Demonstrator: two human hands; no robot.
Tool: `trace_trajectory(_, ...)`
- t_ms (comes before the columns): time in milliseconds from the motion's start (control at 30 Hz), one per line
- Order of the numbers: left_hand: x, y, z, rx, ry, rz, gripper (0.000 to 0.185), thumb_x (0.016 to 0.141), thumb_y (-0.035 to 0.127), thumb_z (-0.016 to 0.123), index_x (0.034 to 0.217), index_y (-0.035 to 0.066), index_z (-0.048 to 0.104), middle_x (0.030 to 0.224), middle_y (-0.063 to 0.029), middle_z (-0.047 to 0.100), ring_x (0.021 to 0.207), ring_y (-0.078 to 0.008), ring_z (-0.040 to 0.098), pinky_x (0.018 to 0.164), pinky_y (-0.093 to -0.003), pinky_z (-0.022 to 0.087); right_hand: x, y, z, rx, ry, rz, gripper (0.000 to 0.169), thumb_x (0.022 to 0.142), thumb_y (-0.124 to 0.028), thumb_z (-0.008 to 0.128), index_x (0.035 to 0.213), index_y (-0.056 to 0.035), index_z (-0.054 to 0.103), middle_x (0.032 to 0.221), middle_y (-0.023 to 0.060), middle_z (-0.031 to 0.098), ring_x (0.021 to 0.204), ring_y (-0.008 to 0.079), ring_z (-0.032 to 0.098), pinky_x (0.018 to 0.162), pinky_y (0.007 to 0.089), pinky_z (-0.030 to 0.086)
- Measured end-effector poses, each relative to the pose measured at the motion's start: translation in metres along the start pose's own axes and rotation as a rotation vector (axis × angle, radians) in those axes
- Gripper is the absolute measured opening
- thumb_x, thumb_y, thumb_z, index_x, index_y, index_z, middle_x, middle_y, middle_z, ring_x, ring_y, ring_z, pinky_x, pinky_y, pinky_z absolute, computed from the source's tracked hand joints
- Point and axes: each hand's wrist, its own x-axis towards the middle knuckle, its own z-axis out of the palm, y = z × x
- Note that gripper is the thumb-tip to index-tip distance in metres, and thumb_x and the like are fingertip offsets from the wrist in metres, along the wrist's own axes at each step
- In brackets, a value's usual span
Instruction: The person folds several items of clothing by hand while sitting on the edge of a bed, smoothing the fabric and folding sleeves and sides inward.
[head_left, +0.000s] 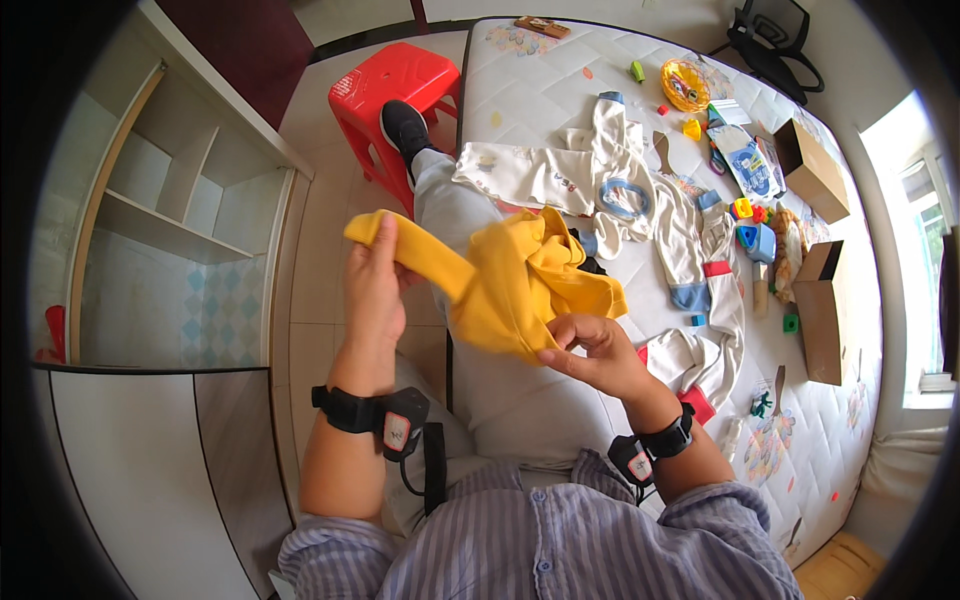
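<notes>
Above my lap I hold up a yellow garment (510, 292) with a ribbed band at one end. My left hand (379, 289) grips that band, its thumb lying over the fabric. The lower edge of the cloth is pinched between the thumb and fingers of my right hand (596, 352). Between the hands the garment hangs bunched, and parts of it look blurred. Behind it, a white child's top (540, 176) with printed figures is spread on the mattress. Something black (589, 255) shows partly from under the yellow cloth.
White clothes with blue cuffs (679, 247) and a red-cuffed garment (724, 315) lie on the mattress (525, 90). Cardboard boxes (819, 315), toy blocks (757, 240) and a yellow basket (684, 86) stand along the right. My shoe (405, 131) rests against a red stool (397, 75). Shelving (172, 187) is at left.
</notes>
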Motion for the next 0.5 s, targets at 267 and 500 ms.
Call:
trace_trajectory(267, 0.023, 0.0, -0.034, 0.063, -0.197, -0.215, 0.04, 0.089, 0.025, 0.059, 0.122, 0.004, 0.048, 0.113, -0.0103, 0.058, 0.102, -0.0174, 0.058, 0.087, -0.0304, 0.046, -0.013, 0.01, 0.012, -0.101, -0.288, -0.1, 0.008, 0.075, -0.005, 0.071, 0.081, -0.0021, 0.067, 0.084, 0.0057, 0.065, 0.081, 0.0169, 0.062, 0.073, 0.0278, 0.047)
trace_trajectory(500, -0.002, -0.039, -0.045, 0.552, -0.371, -0.143, 0.063, 0.082, 0.024, 0.067, 0.134, 0.005, 0.039, 0.135, -0.0173, 0.039, 0.125, -0.0236, 0.037, 0.105, -0.0355, 0.026, -0.008, 0.013, 0.022, -0.293, -0.334, -0.246, 0.018, 0.075, -0.003, 0.07, 0.093, -0.0033, 0.067, 0.091, 0.0068, 0.067, 0.084, 0.0198, 0.062, 0.078, 0.0295, 0.047)
